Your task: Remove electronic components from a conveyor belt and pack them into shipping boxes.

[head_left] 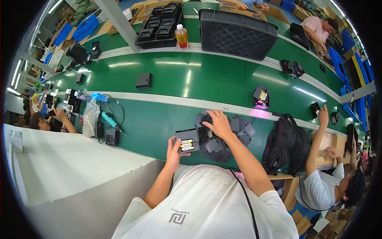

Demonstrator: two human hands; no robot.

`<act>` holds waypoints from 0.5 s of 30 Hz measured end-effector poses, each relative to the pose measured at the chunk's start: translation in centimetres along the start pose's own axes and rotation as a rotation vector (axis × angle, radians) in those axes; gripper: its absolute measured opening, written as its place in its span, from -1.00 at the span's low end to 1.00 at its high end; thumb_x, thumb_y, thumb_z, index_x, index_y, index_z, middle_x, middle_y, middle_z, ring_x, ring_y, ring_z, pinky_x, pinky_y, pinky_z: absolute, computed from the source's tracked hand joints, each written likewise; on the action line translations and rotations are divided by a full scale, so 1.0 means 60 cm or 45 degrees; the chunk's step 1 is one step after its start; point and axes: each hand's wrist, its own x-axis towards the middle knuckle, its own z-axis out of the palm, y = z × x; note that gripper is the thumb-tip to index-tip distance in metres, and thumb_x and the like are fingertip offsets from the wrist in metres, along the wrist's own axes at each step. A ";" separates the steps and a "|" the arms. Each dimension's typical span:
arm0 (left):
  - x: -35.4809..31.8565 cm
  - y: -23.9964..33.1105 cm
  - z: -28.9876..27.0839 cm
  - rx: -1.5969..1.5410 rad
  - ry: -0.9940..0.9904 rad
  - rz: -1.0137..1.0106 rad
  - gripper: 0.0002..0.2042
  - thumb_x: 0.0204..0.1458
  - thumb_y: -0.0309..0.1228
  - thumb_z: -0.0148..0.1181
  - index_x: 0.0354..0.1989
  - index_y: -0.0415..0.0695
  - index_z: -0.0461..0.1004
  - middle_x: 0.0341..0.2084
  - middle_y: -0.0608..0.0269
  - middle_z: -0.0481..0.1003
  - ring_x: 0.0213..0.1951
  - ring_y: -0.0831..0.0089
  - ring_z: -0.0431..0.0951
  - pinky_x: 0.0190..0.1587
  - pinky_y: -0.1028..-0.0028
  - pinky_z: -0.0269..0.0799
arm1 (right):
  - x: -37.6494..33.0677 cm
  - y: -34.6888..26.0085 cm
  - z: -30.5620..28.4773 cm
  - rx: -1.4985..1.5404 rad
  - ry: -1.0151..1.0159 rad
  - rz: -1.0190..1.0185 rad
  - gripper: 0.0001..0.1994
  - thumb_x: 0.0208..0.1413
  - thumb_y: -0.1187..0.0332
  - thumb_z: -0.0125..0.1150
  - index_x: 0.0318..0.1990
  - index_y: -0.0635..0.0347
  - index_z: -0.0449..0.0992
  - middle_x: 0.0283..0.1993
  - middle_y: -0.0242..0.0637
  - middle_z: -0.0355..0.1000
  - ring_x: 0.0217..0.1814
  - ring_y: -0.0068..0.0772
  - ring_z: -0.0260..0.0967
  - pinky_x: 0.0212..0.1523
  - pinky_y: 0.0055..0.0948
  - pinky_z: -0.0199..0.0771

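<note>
My left hand grips a dark grey plastic box at its left side. Its open battery compartment faces up and shows several yellow-and-silver batteries lying side by side. Just to the right, my right hand reaches over a loose pile of flat dark grey plastic covers. Between its thumb and fingers sits a dark plastic cover at the pile's far left edge, partly hidden by the hand.
A teal electric screwdriver, a clear bag of small parts and a black backpack lie on my bench. Grey boxes stand on the green conveyor. Beyond are a black crate and a bottle. Co-workers sit on both sides.
</note>
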 end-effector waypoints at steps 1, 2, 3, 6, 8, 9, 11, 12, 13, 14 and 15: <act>0.003 0.000 -0.001 -0.012 -0.033 0.027 -0.57 0.18 -0.38 0.08 0.15 -0.18 0.08 -0.12 0.03 0.38 -0.21 0.25 0.54 -0.38 0.35 0.61 | 0.008 0.002 0.011 -0.075 -0.021 -0.027 -0.60 0.02 0.16 0.24 -0.01 0.14 0.46 -0.04 -0.22 0.39 0.05 -0.14 0.27 0.05 -0.28 0.30; 0.005 0.001 -0.002 -0.024 -0.064 0.056 -0.59 0.19 -0.37 0.07 0.13 -0.16 0.08 -0.11 0.02 0.36 -0.22 0.24 0.54 -0.38 0.35 0.61 | 0.016 0.001 0.020 -0.148 -0.042 -0.055 -0.61 0.00 0.18 0.25 -0.03 0.15 0.47 -0.05 -0.22 0.39 0.04 -0.14 0.27 0.05 -0.28 0.30; 0.008 0.002 -0.002 -0.034 -0.098 0.083 -0.61 0.20 -0.35 0.06 0.11 -0.14 0.08 -0.10 0.02 0.35 -0.23 0.23 0.54 -0.38 0.34 0.61 | 0.024 0.000 0.027 -0.223 -0.062 -0.081 -0.62 -0.01 0.20 0.26 -0.05 0.16 0.48 -0.06 -0.22 0.40 0.04 -0.14 0.27 0.06 -0.28 0.30; 0.009 0.015 0.009 -0.018 -0.120 0.148 -0.65 0.22 -0.32 0.03 0.07 -0.12 0.09 -0.09 0.02 0.34 -0.23 0.21 0.54 -0.37 0.32 0.62 | 0.023 -0.008 0.036 -0.218 -0.063 -0.012 -0.69 -0.09 0.34 0.27 -0.14 0.19 0.51 -0.10 -0.23 0.42 0.01 -0.13 0.29 0.05 -0.30 0.32; 0.000 0.026 0.025 0.030 -0.091 0.199 -0.70 0.23 -0.30 0.01 0.02 -0.11 0.11 -0.09 0.02 0.32 -0.22 0.20 0.54 -0.35 0.28 0.62 | 0.016 -0.031 0.005 -0.008 0.020 -0.027 -0.72 -0.11 0.43 0.26 -0.17 0.24 0.50 -0.14 -0.22 0.42 -0.05 -0.13 0.32 0.03 -0.33 0.34; -0.001 0.028 0.029 0.057 -0.081 0.220 -0.72 0.24 -0.29 -0.01 -0.01 -0.10 0.12 -0.08 0.03 0.31 -0.22 0.19 0.54 -0.34 0.26 0.63 | 0.008 -0.037 -0.018 0.080 0.073 -0.040 -0.73 -0.10 0.43 0.27 -0.18 0.25 0.50 -0.15 -0.22 0.42 -0.08 -0.14 0.32 0.02 -0.34 0.34; 0.005 0.030 0.028 -0.026 -0.112 0.201 -0.74 0.24 -0.29 -0.02 -0.03 -0.09 0.13 -0.10 0.03 0.31 -0.22 0.20 0.54 -0.34 0.25 0.63 | -0.001 -0.078 -0.079 0.367 0.170 0.035 -0.75 -0.12 0.44 0.32 -0.23 0.25 0.49 -0.14 -0.24 0.42 -0.07 -0.19 0.33 0.03 -0.35 0.34; 0.008 0.029 0.028 -0.086 -0.156 0.180 -0.76 0.25 -0.30 -0.02 -0.05 -0.09 0.13 -0.13 0.04 0.32 -0.23 0.20 0.54 -0.34 0.24 0.63 | -0.008 -0.100 -0.110 0.369 0.160 0.029 -0.75 -0.12 0.44 0.32 -0.23 0.25 0.49 -0.14 -0.24 0.42 -0.07 -0.19 0.33 0.03 -0.35 0.34; 0.011 0.028 0.029 -0.145 -0.200 0.158 -0.78 0.25 -0.30 -0.03 -0.07 -0.08 0.13 -0.15 0.05 0.32 -0.23 0.21 0.54 -0.34 0.23 0.63 | -0.017 -0.123 -0.140 0.481 0.253 -0.049 -0.75 -0.13 0.45 0.34 -0.24 0.24 0.50 -0.11 -0.26 0.42 -0.04 -0.20 0.33 0.03 -0.35 0.34; 0.012 0.026 0.035 -0.202 -0.256 0.128 -0.80 0.25 -0.31 -0.04 -0.09 -0.07 0.13 -0.17 0.05 0.33 -0.24 0.21 0.54 -0.34 0.22 0.64 | -0.029 -0.136 -0.161 0.586 0.355 -0.118 -0.75 -0.15 0.47 0.36 -0.26 0.23 0.50 -0.08 -0.29 0.43 -0.01 -0.22 0.33 0.03 -0.34 0.34; 0.014 0.028 0.044 -0.199 -0.264 0.119 -0.80 0.25 -0.31 -0.04 -0.09 -0.07 0.13 -0.17 0.05 0.33 -0.24 0.21 0.54 -0.34 0.22 0.64 | -0.038 -0.140 -0.166 0.580 0.360 -0.109 -0.75 -0.15 0.47 0.36 -0.26 0.23 0.50 -0.08 -0.29 0.43 -0.01 -0.22 0.33 0.03 -0.34 0.34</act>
